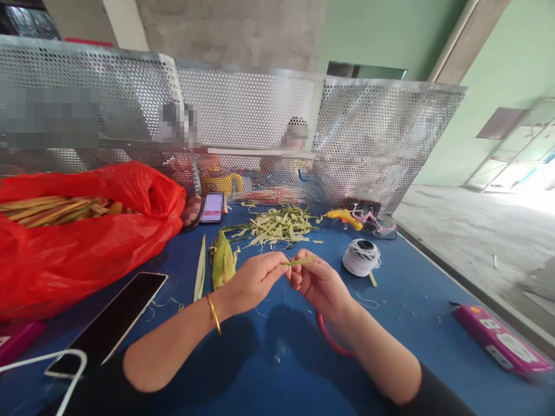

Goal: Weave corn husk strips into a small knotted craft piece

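My left hand (255, 277), with a gold bangle (214, 314) at its wrist, is closed with thumb and fingers pinched on a thin green leaf strip (303, 262). My right hand (321, 286) grips the same strip, its fingers curled in, so the strip spans both hands above the table. Beyond the hands lies a loose pile of cut green leaf pieces (284, 224). Left of my left wrist are a bundle of yellow-green leaves (223, 261) and a long pale leaf strip (200, 268). A red curved band (327, 336) shows beside my right forearm.
A red plastic bag (91, 266) of dried strips fills the left, beside a dark phone (117, 318). On the right are a white thread spool (361, 257), a yellow glue gun (344, 218) and a purple box (498, 338). A perforated metal screen (247, 104) stands behind; people sit beyond it.
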Tool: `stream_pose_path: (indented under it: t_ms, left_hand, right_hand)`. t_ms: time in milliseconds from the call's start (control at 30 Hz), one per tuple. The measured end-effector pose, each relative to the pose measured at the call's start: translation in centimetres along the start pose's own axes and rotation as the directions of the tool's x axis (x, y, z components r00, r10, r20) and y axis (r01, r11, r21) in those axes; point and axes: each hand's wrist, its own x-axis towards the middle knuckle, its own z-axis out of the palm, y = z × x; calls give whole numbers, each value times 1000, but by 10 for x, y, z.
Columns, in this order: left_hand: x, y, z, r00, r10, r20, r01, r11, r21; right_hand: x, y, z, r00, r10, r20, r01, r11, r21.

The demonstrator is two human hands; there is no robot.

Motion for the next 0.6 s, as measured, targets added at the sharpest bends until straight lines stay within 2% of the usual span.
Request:
stream_pose_path:
  t_ms: [100, 167, 200, 233, 300, 367, 400, 433, 467, 500, 567, 600]
  left_hand:
    - [1, -7, 6, 979, -53, -196, 71, 994, 88]
    - [1, -11, 10, 963, -55, -263, 94, 986, 139]
    - [0, -12, 12, 960, -53, -277, 99, 982, 158]
    - [0, -12, 14, 957, -52, -284, 105, 979, 173]
    - [-2, -12, 16, 960, -60, -275, 120, 971, 207]
    - [-3, -10, 17, 975, -65, -212, 124, 953, 277]
    - [-4, -9, 16, 985, -68, -158, 117, 937, 328]
    - [-5, -9, 15, 993, -73, -97, 105, 919, 379]
    - [-5, -8, 13, 997, -75, -31, 81, 905, 418]
    - [-5, -7, 10, 997, -71, 42, 46, 902, 429]
    - [-4, -5, 4, 981, -38, 192, -30, 941, 338]
    - [-4, -4, 2, 967, -6, 254, -57, 970, 238]
  right_hand:
    - [-4, 12, 7, 995, -85, -56, 81, 993, -81]
    - [-9, 19, 12, 975, -214, -64, 190, 946, -264]
    - [-13, 21, 14, 954, -297, -51, 254, 884, -392]
    - [-16, 23, 17, 926, -378, -17, 313, 790, -528]
    - [-23, 25, 20, 865, -486, 121, 402, 528, -748]
    - [-28, 21, 22, 814, -496, 303, 478, 276, -834]
    - [-29, 18, 22, 799, -469, 375, 508, 194, -839]
    - [-29, 13, 20, 797, -436, 418, 525, 156, -837]
    - [-28, 8, 18, 813, -399, 424, 519, 167, -838]
    - [-26, 2, 15, 846, -356, 397, 491, 229, -841]
    - [-20, -8, 8, 930, -233, 286, 366, 489, -792]
    - [-16, -12, 4, 948, -193, 251, 316, 634, -706]
